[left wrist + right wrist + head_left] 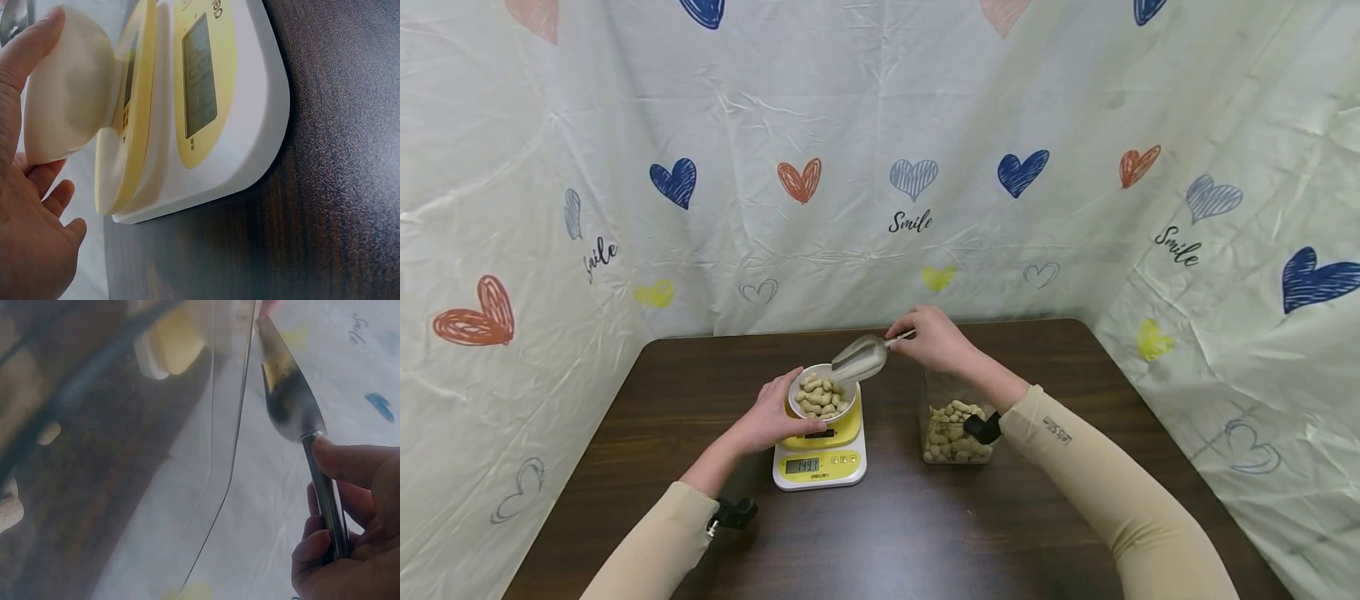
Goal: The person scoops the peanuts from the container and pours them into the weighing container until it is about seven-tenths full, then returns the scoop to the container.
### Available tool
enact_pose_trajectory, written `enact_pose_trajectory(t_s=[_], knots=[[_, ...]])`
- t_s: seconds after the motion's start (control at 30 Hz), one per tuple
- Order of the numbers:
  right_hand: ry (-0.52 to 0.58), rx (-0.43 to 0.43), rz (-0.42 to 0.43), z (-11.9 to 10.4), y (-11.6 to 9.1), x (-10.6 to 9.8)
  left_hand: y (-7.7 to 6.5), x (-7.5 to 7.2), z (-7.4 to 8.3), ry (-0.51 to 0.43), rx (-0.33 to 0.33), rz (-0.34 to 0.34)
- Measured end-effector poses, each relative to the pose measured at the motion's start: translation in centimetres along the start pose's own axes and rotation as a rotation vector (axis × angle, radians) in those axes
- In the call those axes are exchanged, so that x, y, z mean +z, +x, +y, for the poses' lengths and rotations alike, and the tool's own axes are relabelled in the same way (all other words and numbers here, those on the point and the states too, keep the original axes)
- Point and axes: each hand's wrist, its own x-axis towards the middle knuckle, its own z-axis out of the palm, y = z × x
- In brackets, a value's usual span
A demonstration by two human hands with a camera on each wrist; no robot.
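A white bowl (791, 398) of unshelled peanuts (820, 395) sits on the yellow top of a white kitchen scale (856, 473), whose display (802, 466) shows digits. My left hand (772, 417) holds the bowl from its left side, thumb at the near rim. In the left wrist view, other fingers (47, 175) curl at the bowl's side. With my right hand (934, 337) I grip the handle of a metal scoop (860, 358), its mouth tipped over the bowl's right rim. In the right wrist view, fingers and thumb wrap the scoop handle (326, 500).
Below my right forearm stands a clear container (930, 442) with more peanuts (957, 433). Everything rests on a dark wooden table (917, 533). A white curtain (850, 100) printed with hearts hangs behind it and at both sides.
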Motion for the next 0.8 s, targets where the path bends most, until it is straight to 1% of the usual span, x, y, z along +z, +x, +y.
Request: enact_pose_trajectory(t_s=[0.27,0.4,0.6,0.8], knots=[[-0.004,0.009,0.014,0.3,-0.5,-0.5,0.0,0.0,0.0,-0.004,0.003,0.003],[-0.012,0.001,0.031,0.4,-0.9,-0.9,0.1,0.0,0.0,-0.008,0.007,0.004],[-0.005,-0.003,0.060,0.5,-1.8,-2.1,0.1,0.1,0.0,-0.013,0.003,0.004],[0.009,0.013,0.072,1.5,-3.5,-3.7,0.1,0.2,-0.1,-0.016,-0.005,0.002]])
